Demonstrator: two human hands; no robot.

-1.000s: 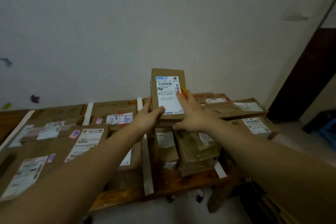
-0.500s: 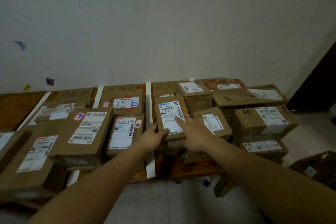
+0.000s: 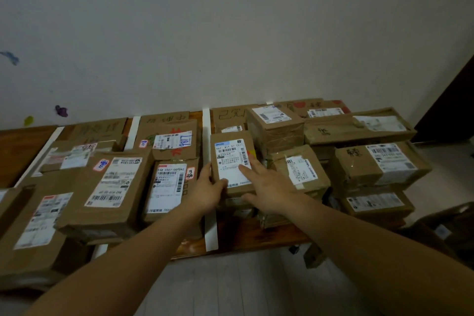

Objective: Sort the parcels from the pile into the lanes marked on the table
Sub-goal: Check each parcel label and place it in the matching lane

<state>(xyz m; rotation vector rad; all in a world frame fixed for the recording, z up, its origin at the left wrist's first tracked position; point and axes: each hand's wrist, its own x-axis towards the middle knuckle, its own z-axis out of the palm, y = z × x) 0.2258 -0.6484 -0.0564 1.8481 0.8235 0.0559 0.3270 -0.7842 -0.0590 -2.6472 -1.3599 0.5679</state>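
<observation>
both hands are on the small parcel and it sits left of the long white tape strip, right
No: the head view shows the small parcel just right of the white tape strip, not left. The left hand and right hand are both on it.

We see brown parcels (image 3: 277,124) with white barcoded labels (image 3: 232,161), white tape strips (image 3: 210,226) on our reddish-brown table (image 3: 20,146), purple and yellow blotches (image 3: 61,111) on the pale wall (image 3: 230,33).

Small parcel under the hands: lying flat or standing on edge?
Lying flat: the parcel shows its label face-up, right hand resting on top.
</observation>
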